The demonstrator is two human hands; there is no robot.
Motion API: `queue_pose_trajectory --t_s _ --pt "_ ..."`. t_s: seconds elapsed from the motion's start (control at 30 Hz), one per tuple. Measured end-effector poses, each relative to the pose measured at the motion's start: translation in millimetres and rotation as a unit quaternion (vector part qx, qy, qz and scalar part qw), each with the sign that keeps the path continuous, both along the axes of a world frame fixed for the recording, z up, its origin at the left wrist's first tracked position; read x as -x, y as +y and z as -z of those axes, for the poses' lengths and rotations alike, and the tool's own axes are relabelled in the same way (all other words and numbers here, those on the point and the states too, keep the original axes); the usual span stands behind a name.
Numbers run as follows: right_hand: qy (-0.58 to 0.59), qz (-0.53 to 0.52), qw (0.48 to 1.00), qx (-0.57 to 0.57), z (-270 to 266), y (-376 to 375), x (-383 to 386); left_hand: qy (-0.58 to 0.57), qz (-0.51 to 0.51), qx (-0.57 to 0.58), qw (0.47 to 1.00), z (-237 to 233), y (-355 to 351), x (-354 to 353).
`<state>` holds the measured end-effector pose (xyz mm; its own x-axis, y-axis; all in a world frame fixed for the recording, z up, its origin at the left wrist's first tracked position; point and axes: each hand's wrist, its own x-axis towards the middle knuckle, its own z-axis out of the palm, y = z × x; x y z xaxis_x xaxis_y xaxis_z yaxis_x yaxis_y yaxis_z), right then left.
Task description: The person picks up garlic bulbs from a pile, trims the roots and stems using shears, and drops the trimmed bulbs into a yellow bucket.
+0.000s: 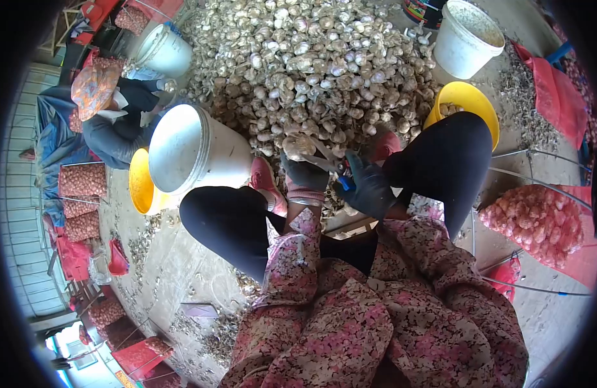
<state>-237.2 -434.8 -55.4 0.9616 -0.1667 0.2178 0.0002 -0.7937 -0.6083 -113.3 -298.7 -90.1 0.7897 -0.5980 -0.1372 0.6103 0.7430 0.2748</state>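
Just in front of my knees, my left hand (305,172), in a dark glove, is closed on a garlic bulb (298,146). My right hand (369,185), gloved too, is wrapped round blue-handled shears (344,176). The shears' metal blades point left, towards the bulb's stem. Beyond both hands lies a large heap of garlic (311,71). A white bucket (208,152) stands left of my left hand, and a yellow bucket (476,103) with some garlic inside is beyond my right knee.
A co-worker (117,116) in a patterned hat sits at the left, near another white bucket (165,52) and a yellow bucket (141,181). Another white bucket (466,39) stands at the back right. A net sack of garlic (538,223) lies at the right, beside thin metal rods.
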Motion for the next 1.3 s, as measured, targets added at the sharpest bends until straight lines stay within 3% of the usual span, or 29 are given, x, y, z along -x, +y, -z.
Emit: queue_pose_trajectory --t_s 0.07,0.13,0.2,0.27,0.33,0.37,0.4,0.47,0.53,0.57,0.63,0.67,0.73,0.77,0.9,0.93,1.0,1.07,1.1,1.13,1.2,1.3 --pt "0.039 0.002 0.997 -0.059 7 4 3 0.08 -0.081 -0.1 0.989 -14 -16 16" --pt "0.086 0.0 0.99 -0.108 15 -1 6 0.068 -0.096 -0.153 0.981 -7 -29 23" --pt "0.079 -0.021 0.985 -0.153 27 -3 13 -0.089 -0.184 -0.273 0.94 0 -34 31" --pt "0.063 -0.032 0.982 -0.177 27 -3 17 -0.069 -0.175 -0.29 0.938 9 -25 33" --pt "0.047 -0.047 0.977 -0.201 27 -2 19 -0.157 -0.164 -0.295 0.928 7 -16 39" --pt "0.041 -0.054 0.975 -0.213 27 -1 19 -0.168 -0.131 -0.419 0.882 -9 -11 43" --pt "0.034 -0.061 0.972 -0.225 29 1 18 -0.168 -0.132 -0.427 0.879 -9 -6 44" --pt "0.035 -0.069 0.965 -0.251 34 6 18 -0.3 -0.16 -0.53 0.777 -14 -1 46" --pt "0.055 -0.079 0.952 -0.292 36 13 18 -0.32 -0.153 -0.544 0.76 -9 8 43" --pt "0.098 -0.104 0.944 -0.298 15 9 16 -0.34 -0.181 -0.552 0.739 13 20 37" --pt "0.072 -0.098 0.954 -0.273 8 10 15 -0.377 -0.23 -0.562 0.699 46 36 29" --pt "0.052 -0.094 0.965 -0.239 8 10 16 -0.38 -0.221 -0.563 0.7 28 30 35" --pt "0.061 -0.094 0.964 -0.24 14 10 14 -0.366 -0.155 -0.653 0.644 -23 9 56" --pt "0.07 -0.103 0.963 -0.237 18 10 13 -0.112 -0.172 -0.386 0.899 -8 12 48" --pt "0.075 -0.07 0.968 -0.229 39 23 9 -0.087 -0.173 -0.406 0.893 13 19 48" --pt "0.089 -0.072 0.966 -0.233 45 26 9 -0.192 -0.166 -0.514 0.82 17 24 50" --pt "0.116 -0.061 0.959 -0.251 56 29 -1 -0.394 -0.13 -0.678 0.607 19 32 46" --pt "0.12 -0.059 0.963 -0.235 66 31 -7 -0.424 -0.152 -0.651 0.611 30 35 37" --pt "0.133 -0.059 0.968 -0.205 75 34 -9 -0.178 -0.167 -0.47 0.848 35 36 41" --pt "0.147 -0.061 0.972 -0.174 82 35 -11 0.094 -0.161 -0.217 0.958 36 35 45" --pt "0.179 -0.087 0.971 -0.131 98 34 -15 0.076 -0.17 -0.28 0.942 57 36 45" --pt "0.23 -0.091 0.967 -0.061 107 26 -24 0.013 -0.121 -0.158 0.98 94 57 42"
